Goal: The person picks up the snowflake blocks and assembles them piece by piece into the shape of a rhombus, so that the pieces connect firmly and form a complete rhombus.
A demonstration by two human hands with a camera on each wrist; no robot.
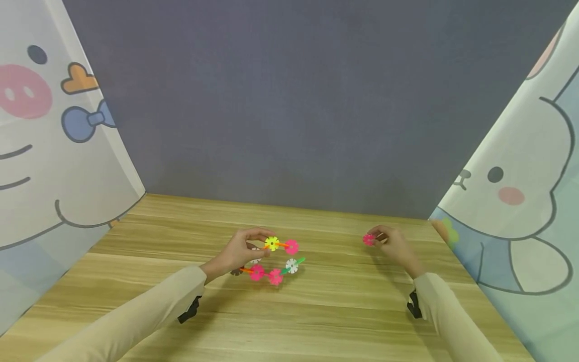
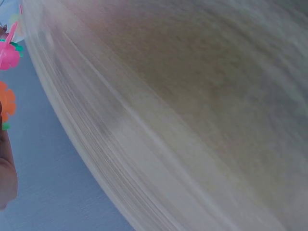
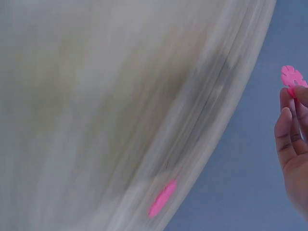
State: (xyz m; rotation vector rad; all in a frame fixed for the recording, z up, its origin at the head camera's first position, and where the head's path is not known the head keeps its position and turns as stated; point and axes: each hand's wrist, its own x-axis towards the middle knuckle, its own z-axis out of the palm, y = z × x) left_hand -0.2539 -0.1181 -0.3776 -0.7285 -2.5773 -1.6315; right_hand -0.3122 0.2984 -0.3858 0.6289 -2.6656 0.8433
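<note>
On the left, my left hand (image 1: 239,249) pinches a curved chain of slotted flower-shaped plastic discs near its yellow disc (image 1: 272,241). Pink discs (image 1: 275,277), white discs (image 1: 289,262), and orange and green discs (image 1: 300,261) seen edge-on make up the chain, which bends toward me. Part of it hides behind the fingers. My right hand (image 1: 398,245), well apart on the right, pinches a single pink disc (image 1: 368,241) between thumb and fingers. The right wrist view shows that same pink disc (image 3: 288,74) at the fingertips. Only a sliver of the left hand (image 2: 7,178) enters the left wrist view.
A wood-grain tabletop (image 1: 289,322) lies beneath both hands. Behind it rises a dark grey panel (image 1: 289,100). Cartoon-printed panels stand at the left (image 1: 27,166) and right (image 1: 529,151). Another pink shape (image 3: 162,198) shows low in the right wrist view; whether it is a reflection, I cannot tell.
</note>
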